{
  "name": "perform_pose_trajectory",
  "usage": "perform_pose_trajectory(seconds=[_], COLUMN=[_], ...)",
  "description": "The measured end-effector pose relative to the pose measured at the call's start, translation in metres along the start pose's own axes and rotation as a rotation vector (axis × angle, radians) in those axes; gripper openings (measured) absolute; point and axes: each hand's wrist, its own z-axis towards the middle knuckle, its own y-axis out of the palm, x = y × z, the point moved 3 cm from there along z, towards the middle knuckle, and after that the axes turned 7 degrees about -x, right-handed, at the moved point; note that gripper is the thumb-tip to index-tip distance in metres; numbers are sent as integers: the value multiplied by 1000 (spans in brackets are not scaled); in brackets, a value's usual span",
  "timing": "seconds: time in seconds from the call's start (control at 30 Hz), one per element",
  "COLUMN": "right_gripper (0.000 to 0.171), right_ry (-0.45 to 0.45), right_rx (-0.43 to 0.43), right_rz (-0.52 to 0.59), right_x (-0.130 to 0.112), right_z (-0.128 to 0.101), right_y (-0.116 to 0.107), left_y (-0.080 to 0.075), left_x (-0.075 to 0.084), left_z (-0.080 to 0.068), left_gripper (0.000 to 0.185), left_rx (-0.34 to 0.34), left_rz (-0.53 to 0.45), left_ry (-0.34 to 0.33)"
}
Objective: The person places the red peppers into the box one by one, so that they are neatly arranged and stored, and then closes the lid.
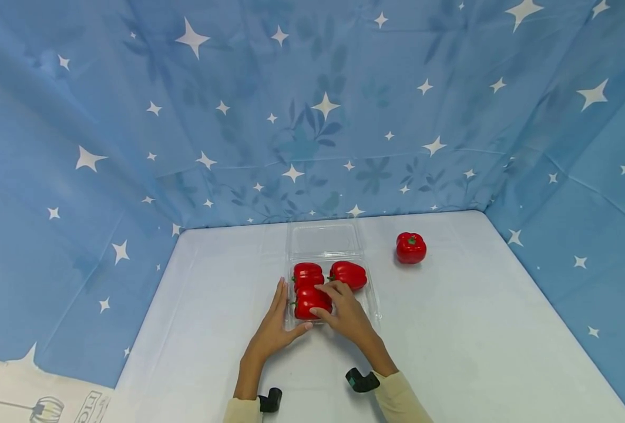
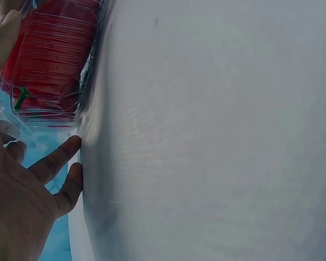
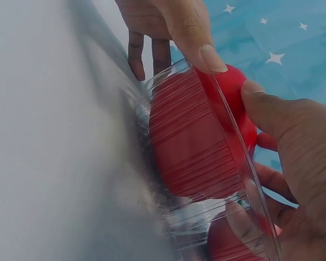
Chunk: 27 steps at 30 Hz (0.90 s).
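Observation:
A clear plastic clamshell container (image 1: 373, 302) lies with its lid (image 1: 324, 239) folded back. Inside, two red bell peppers sit in the left half: a back one (image 1: 308, 274) and a front one (image 1: 308, 303), green stems to the left. Another red bell pepper (image 1: 350, 274) is at the back right. My right hand (image 1: 346, 314) grips the front left pepper, thumb on its near side, fingers over its top. My left hand (image 1: 272, 332) rests at the container's near left corner, fingers straight along the side and thumb (image 3: 209, 57) at the front rim.
A fourth-side loose red bell pepper (image 1: 410, 248) stands on the white table (image 1: 476, 329), right of the container near the back. Blue star-patterned curtain (image 1: 249, 129) hangs behind the table and along its sides.

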Motion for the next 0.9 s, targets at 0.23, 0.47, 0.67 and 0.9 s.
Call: perform_pose_trajectory(seconds=[0.23, 0.47, 0.67, 0.9], right_gripper=[54, 52, 52, 51], right_ry=[-25, -7, -17, -10], right_rx=[26, 8, 19, 53], right_rz=[-1, -6, -13, 3], right_x=[-1, -2, -3, 6], right_z=[0, 1, 2, 3], right_y=[-1, -1, -5, -15], left_y=[0, 1, 0, -1], left_x=[0, 0, 1, 3], left_z=[0, 0, 0, -1], left_gripper=[108, 108, 105, 101], left_rx=[1, -6, -4, 14], left_rz=[5, 3, 6, -11], left_ry=[7, 7, 22, 32])
